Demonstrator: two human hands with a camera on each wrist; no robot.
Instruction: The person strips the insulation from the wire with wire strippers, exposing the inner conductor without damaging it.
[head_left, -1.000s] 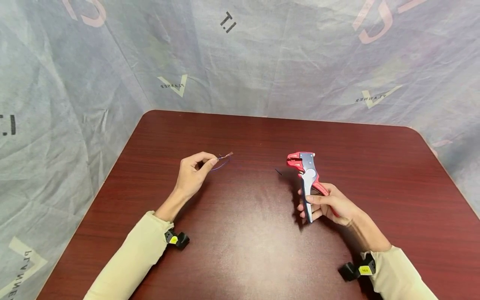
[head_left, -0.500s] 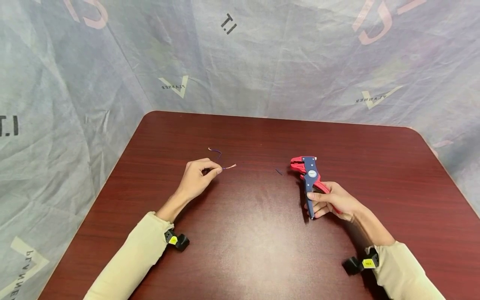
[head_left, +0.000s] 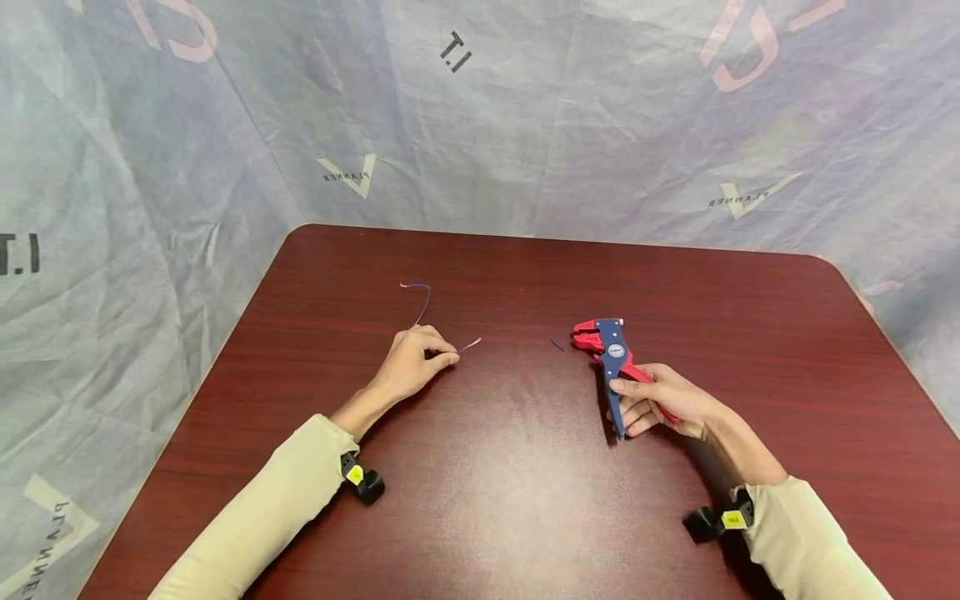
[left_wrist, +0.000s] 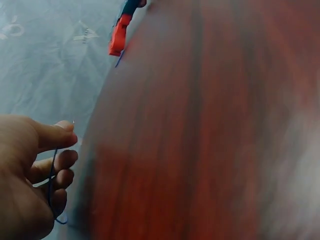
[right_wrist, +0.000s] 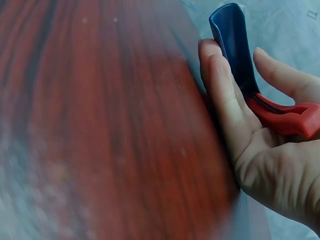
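Between thumb and index finger my left hand [head_left: 415, 363] pinches a thin blue wire [head_left: 427, 302] near one end. Bare copper strands [head_left: 472, 343] stick out past the fingertips, and the wire's other end loops up behind the hand to a small bare tip. In the left wrist view the wire [left_wrist: 51, 175] runs down across the palm. My right hand [head_left: 663, 402] grips a wire stripper [head_left: 613, 354] by its blue and red handles, with its red jaws toward the left. The right wrist view shows only the handle ends, blue handle [right_wrist: 235, 45] and red handle [right_wrist: 285, 117].
A short blue piece of insulation [head_left: 557, 344] lies on the table just left of the stripper's jaws. The dark red wooden table [head_left: 495, 467] has grey printed sheeting [head_left: 480, 125] behind it and along its sides. A small black camera sits on each wrist.
My left hand has moved right and toward me with the wire, whose far end now trails behind it. The stripper has tilted so its blue face shows and has come slightly lower.
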